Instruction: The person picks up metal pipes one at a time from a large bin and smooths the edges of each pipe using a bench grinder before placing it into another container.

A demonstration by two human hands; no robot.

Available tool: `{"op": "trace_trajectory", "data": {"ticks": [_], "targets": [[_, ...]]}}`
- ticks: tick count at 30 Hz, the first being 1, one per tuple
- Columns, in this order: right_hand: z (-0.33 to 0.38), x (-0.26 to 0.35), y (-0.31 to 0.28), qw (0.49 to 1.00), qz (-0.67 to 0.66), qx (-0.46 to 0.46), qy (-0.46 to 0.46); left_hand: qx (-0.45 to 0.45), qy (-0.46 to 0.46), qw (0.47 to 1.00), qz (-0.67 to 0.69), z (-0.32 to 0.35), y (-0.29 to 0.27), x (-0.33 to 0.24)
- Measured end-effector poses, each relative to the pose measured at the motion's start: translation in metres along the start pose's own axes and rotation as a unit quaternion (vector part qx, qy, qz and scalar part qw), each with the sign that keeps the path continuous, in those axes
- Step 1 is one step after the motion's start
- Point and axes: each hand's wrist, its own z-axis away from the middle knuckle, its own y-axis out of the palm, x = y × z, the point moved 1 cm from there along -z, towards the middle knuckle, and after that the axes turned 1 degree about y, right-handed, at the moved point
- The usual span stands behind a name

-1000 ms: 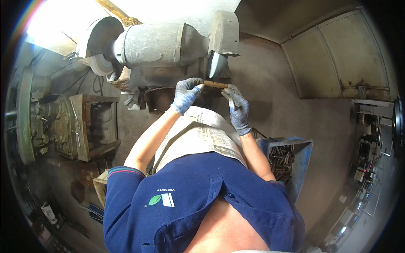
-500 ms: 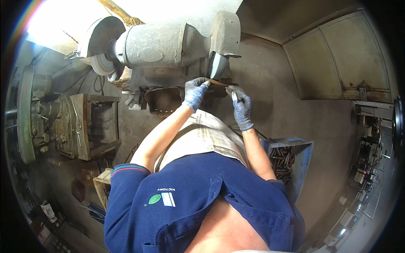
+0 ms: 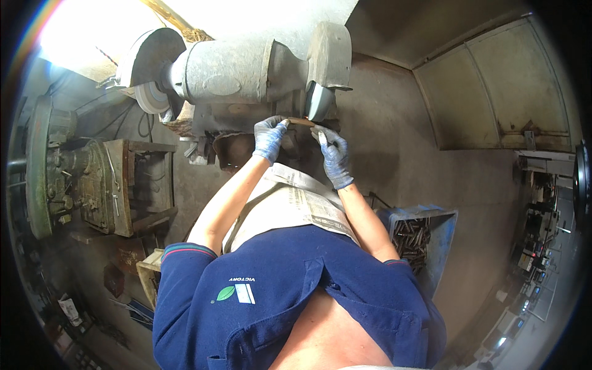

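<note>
A large grey bench grinder (image 3: 234, 71) stands in front of me, with one wheel at its left end and one grinding wheel (image 3: 320, 102) at its right end. Both my hands wear blue gloves. My left hand (image 3: 269, 138) and my right hand (image 3: 333, 154) together hold a short brownish metal rod (image 3: 302, 122) level. The rod's right end lies against the lower face of the right wheel. A pale printed apron (image 3: 290, 203) covers my lap below my forearms.
A blue crate (image 3: 447, 231) holding several dark metal rods sits on the floor at my right. An old green machine (image 3: 74, 172) stands at the left. A workbench with small items runs along the far right edge (image 3: 542, 234). Concrete floor lies beyond the grinder.
Both hands have lifted the rod up and toward the right grinding wheel; it now meets the wheel, where a second ago it was held lower and further from it.
</note>
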Motion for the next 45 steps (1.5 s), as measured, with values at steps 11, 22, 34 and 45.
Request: {"op": "trace_trajectory", "data": {"ticks": [11, 22, 34, 45], "targets": [[-0.001, -0.002, -0.033, 0.998, 0.030, 0.023, 0.056, 0.022, -0.012, 1.000, 0.009, -0.007, 0.024, 0.012], [0.000, -0.005, 0.010, 0.998, -0.002, 0.057, 0.032, 0.031, 0.012, 0.999, -0.020, -0.013, -0.022, 0.003], [0.078, 0.108, 0.020, 0.893, 0.333, 0.061, -0.296, 0.175, 0.067, 0.980, 0.070, 0.075, -0.030, -0.047], [0.172, 0.151, -0.050, 0.835, 0.494, -0.110, -0.217, 0.307, 0.000, 0.951, -0.046, 0.087, -0.020, 0.005]]}}
